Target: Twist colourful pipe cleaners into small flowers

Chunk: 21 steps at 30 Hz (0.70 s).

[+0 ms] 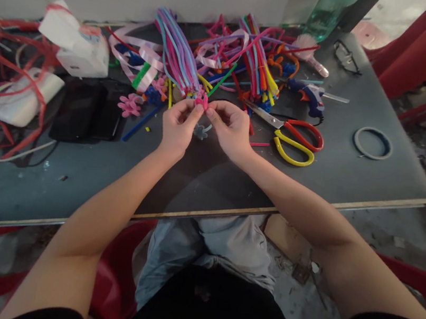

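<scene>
Both hands meet above the dark table (207, 196) and pinch a small pink piece of bent pipe cleaner (201, 100) between thumbs and forefingers. My left hand (179, 122) grips its left side, and my right hand (231, 130) closes on its right side. A grey flower-like shape (201, 131) shows just below the fingertips. To the left lies a pink pipe-cleaner flower (130, 105). Beyond the hands is a bundle of pink, purple and blue pipe cleaners (175, 52). Right of my right hand rest scissors (299, 143) with one red and one yellow handle loop.
A second pipe-cleaner bundle (257, 65) and a blue glue gun (312, 97) lie at the back. Glasses (347, 57) and a tape roll (373, 143) are at right. Black phones (77, 115), a tissue pack (81, 49) and tangled red cord (39, 117) fill the left.
</scene>
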{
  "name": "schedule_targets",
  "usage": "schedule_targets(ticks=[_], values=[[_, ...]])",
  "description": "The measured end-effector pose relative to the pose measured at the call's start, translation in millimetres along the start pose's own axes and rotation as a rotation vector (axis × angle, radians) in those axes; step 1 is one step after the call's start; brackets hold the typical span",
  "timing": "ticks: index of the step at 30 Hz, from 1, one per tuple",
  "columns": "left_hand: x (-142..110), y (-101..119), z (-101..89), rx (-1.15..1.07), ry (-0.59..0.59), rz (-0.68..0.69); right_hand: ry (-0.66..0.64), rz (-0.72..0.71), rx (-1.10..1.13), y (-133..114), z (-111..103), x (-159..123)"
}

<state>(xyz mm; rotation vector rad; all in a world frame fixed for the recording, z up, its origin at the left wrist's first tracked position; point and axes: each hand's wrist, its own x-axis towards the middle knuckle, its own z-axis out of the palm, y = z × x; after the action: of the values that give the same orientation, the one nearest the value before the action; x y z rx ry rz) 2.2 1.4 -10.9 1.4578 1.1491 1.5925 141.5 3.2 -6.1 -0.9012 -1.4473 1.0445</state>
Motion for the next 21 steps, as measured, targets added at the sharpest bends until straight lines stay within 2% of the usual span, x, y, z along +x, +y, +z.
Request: schedule_targets(ticks=[5, 9, 13, 18, 21], values=[[-1, -2, 1.6, 0.015, 0.012, -0.079, 0.043, -0.038, -0.141, 0, -1, -2], [0, -4, -1.2, 0.013, -0.041, -0.104, 0.046, -0.048, -0.169, 1, -2, -3], [1, -1, -4.3, 0.006, -0.075, -0.095, 0.047, -0.059, -0.17, 1, -1, -5], [-3, 3, -1.0, -0.046, -0.096, -0.104, 0.13, -0.088, -0.075, -5, 7, -10], [-4, 7, 0.7, -0.064, -0.108, -0.09, 0.121, -0.056, -0.049, -7, 7, -9]])
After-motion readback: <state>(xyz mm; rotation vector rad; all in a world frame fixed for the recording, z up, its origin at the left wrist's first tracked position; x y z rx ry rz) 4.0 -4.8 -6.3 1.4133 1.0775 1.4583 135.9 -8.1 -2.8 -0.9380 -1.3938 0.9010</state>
